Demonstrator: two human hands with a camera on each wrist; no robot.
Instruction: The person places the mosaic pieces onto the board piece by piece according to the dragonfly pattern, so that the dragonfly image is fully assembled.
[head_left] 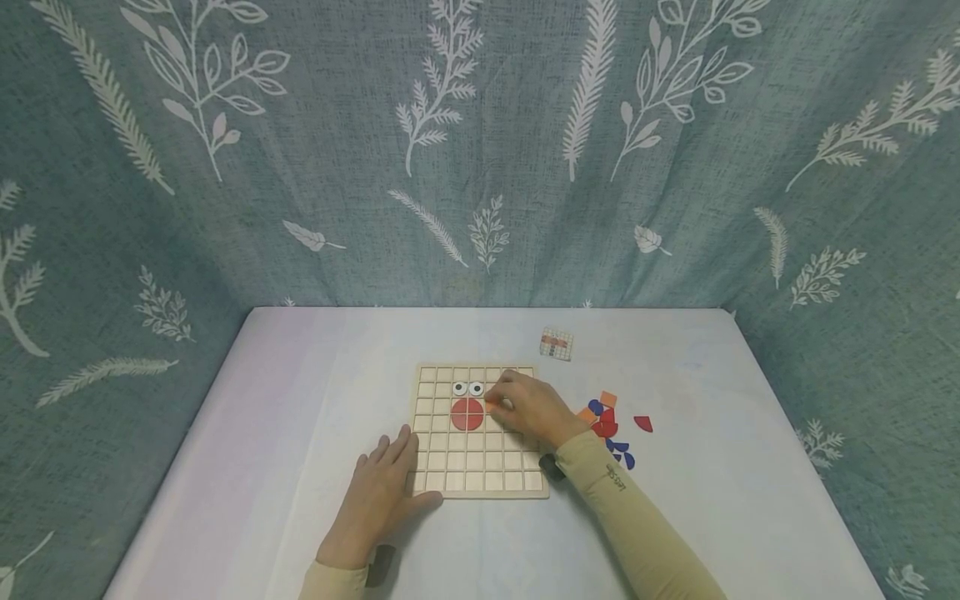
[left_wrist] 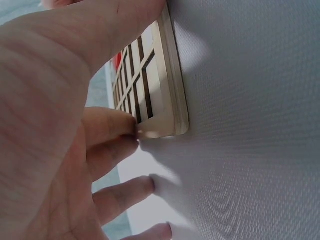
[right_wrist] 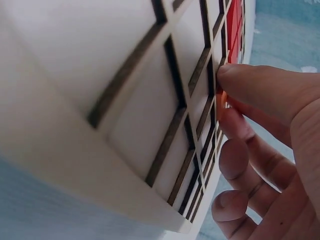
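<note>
A wooden grid board [head_left: 475, 482] lies flat on the table. Four red quarter pieces form a red circle [head_left: 467, 414] in its cells, with two white eye pieces [head_left: 468, 388] just above. Thumb and fingers of my right hand [head_left: 531, 408] pinch a small orange piece [right_wrist: 223, 102] over the cells right of the circle. My left hand [head_left: 380, 487] rests at the board's lower left corner, fingers spread along the left edge and thumb at the front edge. In the left wrist view the fingertips touch the board's side [left_wrist: 172, 95].
Loose red, blue and orange pieces [head_left: 606, 427] lie in a pile right of the board, partly behind the right forearm. A lone red quarter piece [head_left: 643, 423] sits farther right. Behind the board is a small pattern card [head_left: 557, 343]. A patterned curtain [head_left: 487, 150] encloses the white table [head_left: 300, 358].
</note>
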